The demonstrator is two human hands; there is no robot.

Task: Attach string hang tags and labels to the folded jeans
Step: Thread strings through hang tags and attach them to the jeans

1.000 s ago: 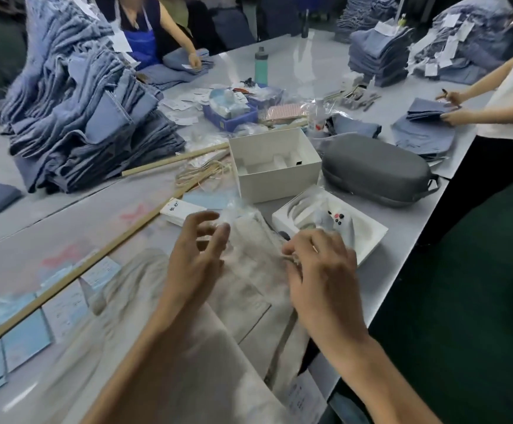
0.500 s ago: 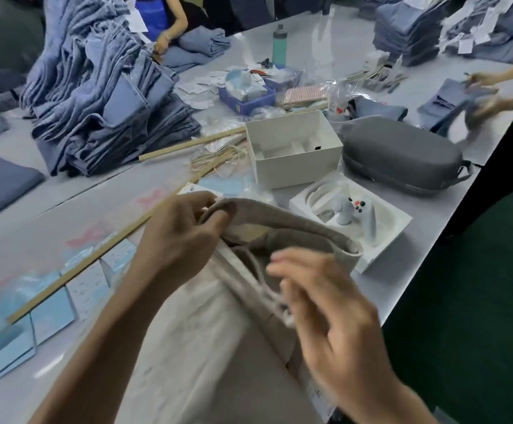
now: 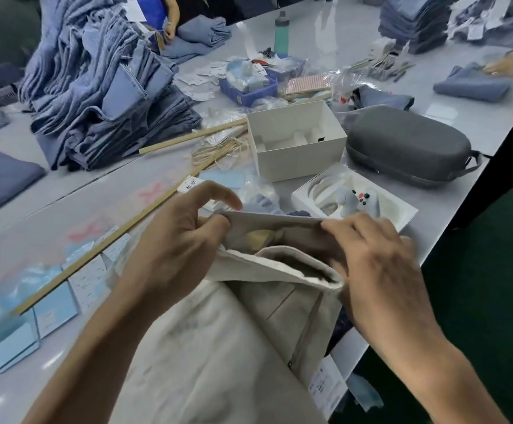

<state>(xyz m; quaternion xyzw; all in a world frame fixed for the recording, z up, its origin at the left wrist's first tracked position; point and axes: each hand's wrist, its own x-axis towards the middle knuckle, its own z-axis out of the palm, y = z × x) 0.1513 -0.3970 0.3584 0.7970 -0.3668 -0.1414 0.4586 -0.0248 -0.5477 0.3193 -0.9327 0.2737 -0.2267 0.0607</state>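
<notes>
White tag [image 3: 325,388] on beige jeans [image 3: 218,347]: print unreadable.

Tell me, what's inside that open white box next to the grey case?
The white box holds only a white moulded insert with empty slots and one small dark cut-out. Its near wall hides the bottom front, so anything lying low there can't be seen. The grey case is closed.

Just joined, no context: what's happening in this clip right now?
A person at a long grey table is working on a pair of beige jeans. The left hand and right hand each grip the waistband, holding it open. No hang tag is visibly being attached to it yet. Loose strings and blue labels lie to the left, and a tall pile of blue jeans waits behind. Other people's hands handle denim at the far edges.
</notes>
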